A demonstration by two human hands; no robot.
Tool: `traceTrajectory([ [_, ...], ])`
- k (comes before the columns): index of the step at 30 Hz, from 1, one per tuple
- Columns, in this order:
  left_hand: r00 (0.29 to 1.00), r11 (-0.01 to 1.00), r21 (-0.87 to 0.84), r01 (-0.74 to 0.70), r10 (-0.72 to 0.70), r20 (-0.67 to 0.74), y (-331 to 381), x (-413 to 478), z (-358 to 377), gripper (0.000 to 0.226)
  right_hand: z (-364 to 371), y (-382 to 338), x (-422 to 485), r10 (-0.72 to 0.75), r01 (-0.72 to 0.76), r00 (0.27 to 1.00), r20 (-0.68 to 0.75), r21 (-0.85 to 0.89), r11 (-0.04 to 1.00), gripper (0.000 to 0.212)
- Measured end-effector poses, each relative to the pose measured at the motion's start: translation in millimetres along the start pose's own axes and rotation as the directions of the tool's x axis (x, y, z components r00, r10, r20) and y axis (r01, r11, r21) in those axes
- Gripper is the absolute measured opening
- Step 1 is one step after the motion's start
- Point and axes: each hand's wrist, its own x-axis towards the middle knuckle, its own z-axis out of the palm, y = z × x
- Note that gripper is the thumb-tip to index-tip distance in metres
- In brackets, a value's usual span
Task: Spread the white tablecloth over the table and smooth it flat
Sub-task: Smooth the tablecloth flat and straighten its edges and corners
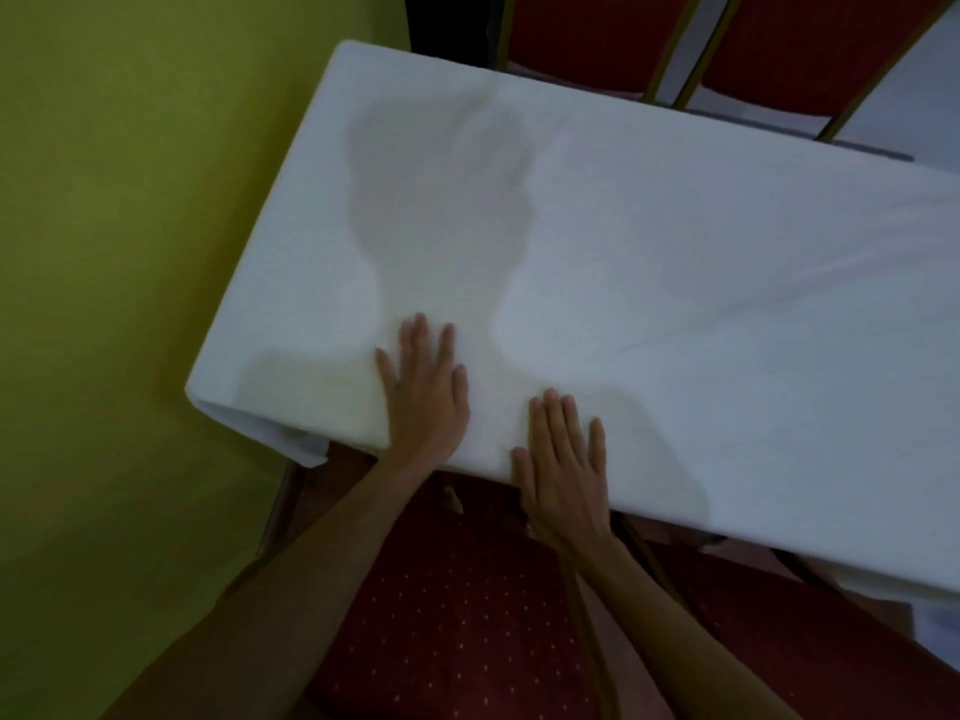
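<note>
The white tablecloth (649, 241) covers the table top from the near left corner to the right edge of the view. It hangs a little over the near edge, and a fold droops at the left corner (291, 439). A few soft creases run across its right part. My left hand (423, 387) lies flat on the cloth near the front edge, fingers straight and spread. My right hand (563, 459) rests flat beside it, palm over the table's near edge, fingers straight.
A yellow-green wall (130, 252) stands close along the table's left end. Red upholstered chairs with gold frames stand at the far side (597, 39) and directly below my arms (457, 615). A strip of bare table edge (857, 148) shows at the far right.
</note>
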Motion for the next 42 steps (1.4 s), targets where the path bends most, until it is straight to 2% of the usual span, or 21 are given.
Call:
traceTrajectory([
  [2,0.954,0.954,0.051,-0.296,0.293,0.06,32,-30,12,0.055,-4,18,7,0.11,-0.11,0.993,-0.046,0.004,0.994,0.059],
  [4,0.932,0.932,0.074,-0.356,0.348,0.1,35,-42,13,0.055,-4,30,7,0.1,-0.101,0.993,-0.068,-0.014,0.995,0.06],
  [6,0.961,0.956,0.107,-0.273,0.267,0.069,15,-40,8,0.055,-3,32,5,0.063,-0.065,0.995,-0.08,-0.022,0.998,0.061],
  [10,1.0,0.995,0.098,0.019,-0.018,-0.01,-27,-38,-3,0.053,-4,31,4,0.09,-0.089,0.994,-0.056,0.006,0.996,0.062],
  [14,0.981,0.981,0.006,0.194,-0.194,0.005,-33,-35,-6,0.052,-13,58,-12,0.057,-0.058,0.998,-0.014,-0.002,0.998,0.064],
  [17,0.938,0.937,-0.06,0.344,-0.346,-0.011,-4,-25,0,0.054,-25,98,-27,0.119,-0.118,0.993,0.006,-0.043,0.992,0.065],
  [18,0.936,0.934,-0.072,0.349,-0.351,-0.011,11,-19,3,0.058,-28,110,-31,0.121,-0.119,0.992,0.028,-0.061,0.991,0.066],
  [20,0.978,0.977,-0.049,0.205,-0.204,0.031,51,-11,12,0.061,-32,125,-37,0.101,-0.095,0.992,0.081,-0.074,0.993,0.067],
  [22,0.996,0.997,-0.04,-0.062,0.064,0.063,99,-6,23,0.059,-36,135,-41,0.069,-0.061,0.992,0.11,-0.069,0.996,0.068],
  [24,0.954,0.96,-0.044,-0.277,0.281,0.109,153,-5,34,0.058,-40,149,-44,0.05,-0.043,0.991,0.123,-0.059,0.997,0.067],
  [26,0.907,0.92,-0.047,-0.39,0.392,0.15,199,-8,46,0.06,-45,170,-48,0.025,-0.018,0.992,0.121,-0.056,0.998,0.068],
  [28,0.924,0.934,-0.021,-0.358,0.357,0.14,229,-19,58,0.061,-50,199,-57,-0.021,0.03,0.99,0.139,-0.061,0.998,0.068],
  [32,0.964,0.966,0.044,-0.257,0.253,0.079,230,-30,70,0.06,-59,253,-70,-0.005,0.012,0.995,0.101,-0.067,0.998,0.069],
  [35,0.977,0.975,0.078,-0.209,0.205,0.056,243,-34,75,0.058,-69,326,-94,0.089,-0.085,0.994,0.06,-0.068,0.994,0.069],
  [37,0.993,0.993,0.056,-0.104,0.101,0.057,260,-38,78,0.057,-81,376,-112,0.168,-0.165,0.985,0.045,-0.069,0.984,0.068],
  [39,0.998,0.999,0.025,-0.033,0.032,0.046,284,-45,82,0.058,-90,406,-122,0.17,-0.162,0.982,0.081,-0.094,0.982,0.068],
  [42,0.973,0.975,0.004,-0.221,0.22,0.074,352,-72,95,0.061,-94,412,-110,0.147,-0.142,0.984,0.104,-0.06,0.988,0.066],
])
